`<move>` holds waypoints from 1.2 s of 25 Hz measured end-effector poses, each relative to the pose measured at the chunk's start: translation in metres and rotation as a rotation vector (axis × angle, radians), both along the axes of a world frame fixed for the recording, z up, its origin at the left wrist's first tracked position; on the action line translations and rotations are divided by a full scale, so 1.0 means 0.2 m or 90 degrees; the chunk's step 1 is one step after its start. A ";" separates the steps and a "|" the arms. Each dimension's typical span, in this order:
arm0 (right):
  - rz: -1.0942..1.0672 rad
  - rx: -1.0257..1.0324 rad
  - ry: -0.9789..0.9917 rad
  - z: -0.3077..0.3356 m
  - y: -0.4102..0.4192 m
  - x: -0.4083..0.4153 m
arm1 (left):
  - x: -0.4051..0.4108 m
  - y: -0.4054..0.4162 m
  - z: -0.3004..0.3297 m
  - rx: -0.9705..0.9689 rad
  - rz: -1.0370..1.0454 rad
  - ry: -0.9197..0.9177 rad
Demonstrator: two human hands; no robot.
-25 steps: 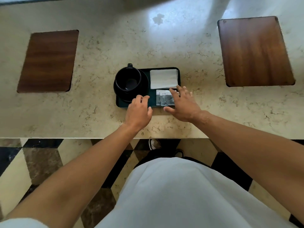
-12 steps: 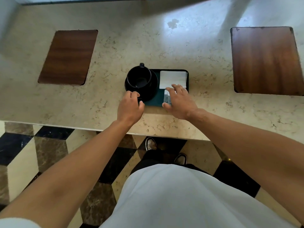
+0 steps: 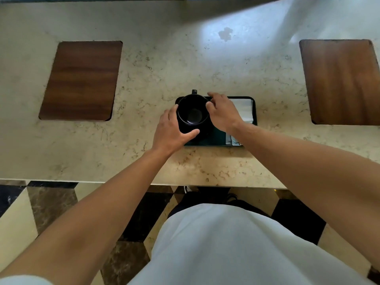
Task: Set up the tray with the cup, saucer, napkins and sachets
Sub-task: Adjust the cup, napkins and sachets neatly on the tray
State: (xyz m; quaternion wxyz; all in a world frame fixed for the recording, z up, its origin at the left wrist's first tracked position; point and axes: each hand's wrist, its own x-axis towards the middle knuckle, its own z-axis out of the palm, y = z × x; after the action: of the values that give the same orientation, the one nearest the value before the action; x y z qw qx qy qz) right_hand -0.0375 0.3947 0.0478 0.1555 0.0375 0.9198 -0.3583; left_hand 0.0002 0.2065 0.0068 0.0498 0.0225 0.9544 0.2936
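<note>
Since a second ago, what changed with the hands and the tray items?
Both hands left the tray's near edge and went to the cup. The left hand now cups its left side, thumb at the near rim; the right hand, which was on the sachets, now holds the cup's right side. Cup, napkin, sachets and tray sit as before.

Bare countertop [image 3: 185,62] surrounds tray [image 3: 255,112]; 2 hands flank cup [image 3: 192,115].

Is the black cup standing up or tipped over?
Standing up. The cup shows its round open mouth to the camera, on the tray, with the left hand and right hand around it.
</note>
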 end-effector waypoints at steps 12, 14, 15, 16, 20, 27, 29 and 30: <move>0.000 -0.007 -0.004 -0.02 -0.02 -0.10 | -0.06 0.02 -0.02 0.047 0.009 -0.010; -0.005 -0.022 -0.005 -0.02 -0.01 -0.10 | -0.06 0.04 -0.03 0.045 0.014 -0.014; -0.012 -0.032 -0.009 -0.03 -0.01 -0.10 | -0.06 0.04 -0.03 0.042 0.014 -0.014; -0.021 -0.042 -0.013 -0.03 -0.01 -0.10 | -0.06 0.04 -0.03 0.043 0.015 -0.013; -0.032 -0.072 -0.025 -0.05 -0.01 -0.11 | -0.05 0.04 -0.04 0.046 0.022 -0.002; -0.056 -0.073 -0.052 -0.10 -0.01 -0.11 | -0.04 0.06 -0.04 0.046 0.028 0.005; -0.066 -0.089 -0.065 -0.11 -0.01 -0.12 | -0.04 0.07 -0.03 0.051 0.033 0.002; -0.076 -0.101 -0.072 -0.11 -0.02 -0.12 | -0.04 0.07 -0.03 0.053 0.034 -0.002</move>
State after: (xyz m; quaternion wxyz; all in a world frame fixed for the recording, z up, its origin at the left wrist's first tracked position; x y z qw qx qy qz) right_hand -0.0620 0.3912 0.0263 0.1881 0.0996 0.8744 -0.4361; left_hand -0.0069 0.2201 -0.0001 0.0421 -0.0014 0.9415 0.3344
